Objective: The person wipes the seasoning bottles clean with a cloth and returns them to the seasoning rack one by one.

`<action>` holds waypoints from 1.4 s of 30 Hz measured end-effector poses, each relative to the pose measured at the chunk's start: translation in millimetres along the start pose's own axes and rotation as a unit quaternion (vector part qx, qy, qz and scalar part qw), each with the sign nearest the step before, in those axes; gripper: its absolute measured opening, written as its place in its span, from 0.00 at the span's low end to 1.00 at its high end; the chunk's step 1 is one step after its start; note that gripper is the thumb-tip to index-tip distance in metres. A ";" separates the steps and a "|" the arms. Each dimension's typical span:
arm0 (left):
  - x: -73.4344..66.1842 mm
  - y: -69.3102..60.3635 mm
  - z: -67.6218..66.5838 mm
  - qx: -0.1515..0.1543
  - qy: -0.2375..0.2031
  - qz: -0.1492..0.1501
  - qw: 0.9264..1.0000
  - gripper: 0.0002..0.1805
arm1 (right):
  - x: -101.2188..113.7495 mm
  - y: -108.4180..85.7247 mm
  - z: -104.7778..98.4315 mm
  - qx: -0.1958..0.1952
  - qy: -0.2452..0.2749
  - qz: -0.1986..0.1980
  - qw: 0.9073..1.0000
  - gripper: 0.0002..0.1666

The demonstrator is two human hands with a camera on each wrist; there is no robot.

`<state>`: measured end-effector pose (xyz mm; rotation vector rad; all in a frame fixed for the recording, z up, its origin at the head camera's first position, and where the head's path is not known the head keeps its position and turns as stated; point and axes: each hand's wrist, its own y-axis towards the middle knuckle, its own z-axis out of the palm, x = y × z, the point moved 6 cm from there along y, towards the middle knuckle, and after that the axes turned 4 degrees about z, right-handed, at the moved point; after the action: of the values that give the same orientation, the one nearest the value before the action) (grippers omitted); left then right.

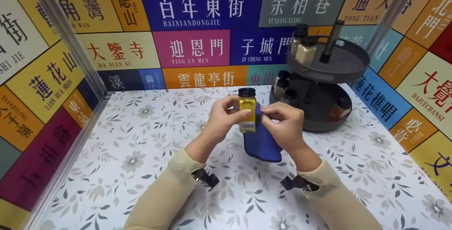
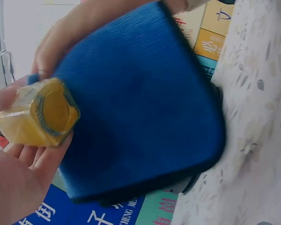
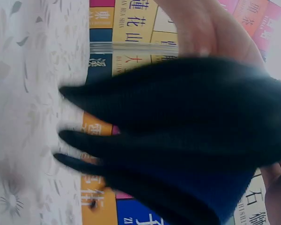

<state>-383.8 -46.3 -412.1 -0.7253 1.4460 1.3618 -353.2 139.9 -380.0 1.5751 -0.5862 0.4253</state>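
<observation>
Bottle (image 1: 250, 105) of yellow contents, black cap (image 1: 247, 92) on, held upright above the bench (image 1: 152, 134), grasped by the fingers of the left hand (image 1: 219, 117). Blue cloth (image 1: 263, 143) hanging just behind, pinched near its upper edge by the fingers of the right hand (image 1: 287, 122); contact with bottle uncertain. Apparently mid-wipe. Remaining, presumably: finishing the wiping, then perhaps placement on the two-tier rack (image 1: 361, 62), beside other bottles (image 1: 305, 53) already there.

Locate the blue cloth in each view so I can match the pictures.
Head: blue cloth, right of and below centre.
Left wrist: blue cloth, large across the middle.
Right wrist: blue cloth, dark folds, centre to right edge.
Shared landmark: floral tabletop, in all three.
</observation>
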 end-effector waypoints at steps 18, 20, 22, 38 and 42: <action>-16.3 3.7 -16.0 -0.050 0.005 0.032 0.998 0.22 | -1.3 -9.0 13.7 0.050 0.005 0.028 0.998 0.16; -19.9 5.0 -19.6 -0.061 0.000 0.040 0.997 0.23 | -2.2 -12.5 16.9 0.063 0.006 0.024 0.998 0.17; -21.3 6.4 -21.0 -0.066 -0.001 0.043 0.997 0.24 | -2.6 -14.5 18.2 0.070 0.005 0.018 0.997 0.17; -4.6 -5.1 11.8 0.053 0.067 -0.007 0.996 0.20 | 8.7 7.3 -13.0 -0.035 0.020 -0.015 0.999 0.14; -8.3 -3.4 7.8 0.032 0.065 0.005 0.997 0.21 | 8.7 5.2 -8.5 -0.022 0.026 -0.016 0.999 0.17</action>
<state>-375.9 -41.1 -404.9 -0.7778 1.5890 1.2900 -348.7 147.1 -370.0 1.5258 -0.5259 0.4258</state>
